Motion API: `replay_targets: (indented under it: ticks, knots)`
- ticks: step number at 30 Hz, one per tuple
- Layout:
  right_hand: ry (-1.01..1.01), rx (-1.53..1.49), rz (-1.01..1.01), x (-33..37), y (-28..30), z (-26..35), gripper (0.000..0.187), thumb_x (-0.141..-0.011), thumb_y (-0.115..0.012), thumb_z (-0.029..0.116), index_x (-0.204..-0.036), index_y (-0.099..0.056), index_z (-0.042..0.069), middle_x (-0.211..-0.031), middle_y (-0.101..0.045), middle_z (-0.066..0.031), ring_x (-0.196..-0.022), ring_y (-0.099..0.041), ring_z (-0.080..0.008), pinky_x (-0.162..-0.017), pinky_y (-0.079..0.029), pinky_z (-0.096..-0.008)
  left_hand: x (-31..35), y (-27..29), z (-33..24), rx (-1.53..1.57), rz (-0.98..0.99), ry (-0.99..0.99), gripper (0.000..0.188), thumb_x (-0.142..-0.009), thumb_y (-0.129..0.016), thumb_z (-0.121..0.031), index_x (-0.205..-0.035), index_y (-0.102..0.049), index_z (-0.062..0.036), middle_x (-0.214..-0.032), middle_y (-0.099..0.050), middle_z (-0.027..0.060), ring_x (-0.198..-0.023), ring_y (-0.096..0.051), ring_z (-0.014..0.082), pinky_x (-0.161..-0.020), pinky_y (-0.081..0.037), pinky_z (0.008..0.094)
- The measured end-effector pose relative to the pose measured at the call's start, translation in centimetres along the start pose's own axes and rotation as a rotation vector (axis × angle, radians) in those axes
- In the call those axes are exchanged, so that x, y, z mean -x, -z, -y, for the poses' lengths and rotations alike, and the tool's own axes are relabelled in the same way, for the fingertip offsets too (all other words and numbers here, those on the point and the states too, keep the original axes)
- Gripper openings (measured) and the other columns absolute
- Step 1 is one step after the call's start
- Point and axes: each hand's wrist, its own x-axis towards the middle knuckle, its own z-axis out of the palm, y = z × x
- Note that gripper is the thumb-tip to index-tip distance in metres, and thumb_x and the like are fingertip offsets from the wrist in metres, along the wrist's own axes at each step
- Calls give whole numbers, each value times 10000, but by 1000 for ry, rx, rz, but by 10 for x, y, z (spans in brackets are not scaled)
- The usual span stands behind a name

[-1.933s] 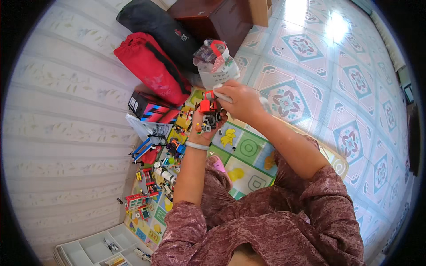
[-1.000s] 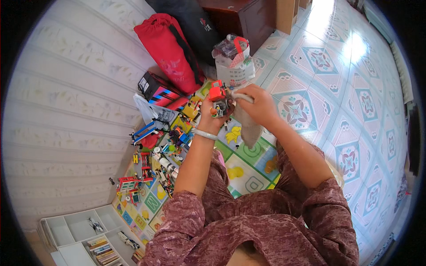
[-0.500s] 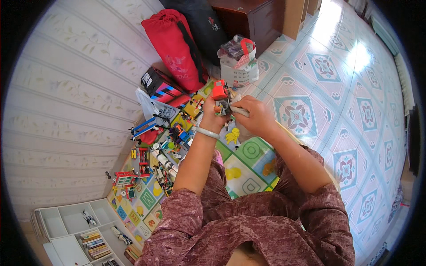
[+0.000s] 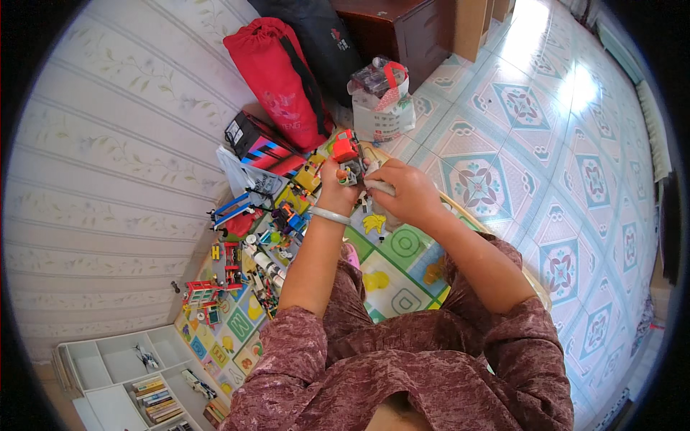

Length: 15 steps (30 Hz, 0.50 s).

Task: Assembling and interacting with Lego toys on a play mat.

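My left hand (image 4: 332, 185) is closed around a brick-built toy (image 4: 345, 148) with a bright red-orange block at its far end and grey parts nearer the palm. A small figure-like piece with an orange top shows beside the thumb. My right hand (image 4: 411, 192) pinches a crumpled whitish cloth (image 4: 381, 187) against the toy's right side. The fingers partly hide where cloth and toy meet. Below both hands lies a play mat (image 4: 406, 244) with coloured squares and a yellow picture on it.
Several brick-built toys (image 4: 266, 258) crowd the mat on the left. Beyond stand a black box (image 4: 251, 140), a red drawstring bag (image 4: 277, 79) and a white carrier bag (image 4: 384, 118). A white shelf (image 4: 108, 359) with books is at lower left. Patterned tiles (image 4: 517, 172) spread rightward.
The right hand and cloth have moved slightly down along the toy's right side. The toy stays in my left hand, and the whole view has shifted a little.
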Motion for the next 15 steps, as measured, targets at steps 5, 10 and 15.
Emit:
replay_targets:
  ticks: [5, 10, 15]
  knots:
    - [-79, -83, -189, -10, 5, -1, 193, -756, -693, 169, -932, -708, 92, -898, -641, -128, -840, -645, -351, -725, -518, -433, 1, -24, 10, 108, -109, 1, 217, -953, -441, -265, -909, -600, -124, -779, -646, 68, -687, -649, 235, -665, -565, 400]
    - [-34, -20, -138, -5, -3, -1, 222, -760, -689, 164, -970, -697, 90, -899, -645, -129, -849, -644, -354, -737, -517, -433, 7, -31, 20, -92, -138, -83, 223, -952, -436, -264, -933, -600, -113, -828, -655, 70, -738, -649, 229, -714, -559, 398]
    - [-40, -41, -40, 1, -5, 2, 229, -763, -686, 161, -981, -694, 90, -917, -646, -129, -873, -641, -346, -759, -515, -428, 7, -19, 10, -106, -2, -88, 220, -940, -439, -257, -934, -603, -111, -842, -658, 79, -755, -644, 228, -735, -552, 403]
